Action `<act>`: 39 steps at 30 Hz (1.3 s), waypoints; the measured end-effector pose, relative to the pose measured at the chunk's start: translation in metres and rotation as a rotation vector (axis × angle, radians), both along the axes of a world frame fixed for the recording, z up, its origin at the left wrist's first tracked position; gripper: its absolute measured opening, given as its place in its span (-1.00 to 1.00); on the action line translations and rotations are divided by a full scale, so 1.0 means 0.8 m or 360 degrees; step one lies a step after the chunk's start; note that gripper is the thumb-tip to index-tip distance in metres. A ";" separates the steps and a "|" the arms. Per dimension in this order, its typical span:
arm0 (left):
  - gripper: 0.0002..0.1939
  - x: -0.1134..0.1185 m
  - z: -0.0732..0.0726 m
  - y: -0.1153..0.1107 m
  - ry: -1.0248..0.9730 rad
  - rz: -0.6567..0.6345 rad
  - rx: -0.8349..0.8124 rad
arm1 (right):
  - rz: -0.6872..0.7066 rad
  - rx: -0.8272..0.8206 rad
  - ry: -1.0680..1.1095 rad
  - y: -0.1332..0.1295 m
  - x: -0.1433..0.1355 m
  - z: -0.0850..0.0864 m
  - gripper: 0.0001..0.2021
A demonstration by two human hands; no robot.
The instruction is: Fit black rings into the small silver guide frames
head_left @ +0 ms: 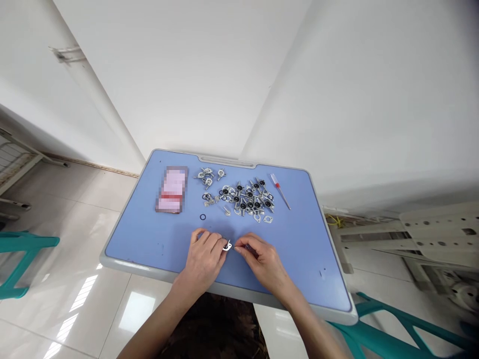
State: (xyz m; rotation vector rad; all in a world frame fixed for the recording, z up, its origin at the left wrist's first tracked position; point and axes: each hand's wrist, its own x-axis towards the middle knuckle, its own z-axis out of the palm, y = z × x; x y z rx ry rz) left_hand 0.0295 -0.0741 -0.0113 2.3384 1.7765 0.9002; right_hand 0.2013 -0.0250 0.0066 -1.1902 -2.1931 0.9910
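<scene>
My left hand (205, 254) is closed on a small metal fitting with a flat flange (227, 246) near the front of the blue table. Just to the right, my right hand (262, 257) is pinched close to that fitting; whatever lies between its fingertips is too small to name. A black rubber ring (202, 217) lies by itself beyond my left hand. Farther back is a pile of metal fittings with black round caps (250, 194), with loose flat flange plates (268, 219) at its near edge. Several more metal fittings (205, 174) lie to the left of the pile.
On the table (142, 244), a blurred phone-shaped object (172, 189) lies at the left. A thin screwdriver-like tool (280, 191) with a clear and red handle lies at the right. Green stools (26, 242) stand beside the table, and a white wall (209, 75) rises behind it.
</scene>
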 end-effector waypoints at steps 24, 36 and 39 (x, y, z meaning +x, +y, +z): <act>-0.89 0.001 -0.004 0.000 0.0068 -0.0010 0.0083 | 0.0004 0.0131 -0.0131 0.002 -0.013 0.005 -0.86; -0.88 0.002 -0.002 0.000 0.0057 -0.0003 0.0064 | 0.0067 0.0164 -0.0183 0.002 -0.010 0.003 -0.84; -0.87 0.002 -0.003 0.000 0.0058 0.0005 0.0067 | 0.0084 0.0154 -0.0273 0.003 -0.010 0.005 -0.84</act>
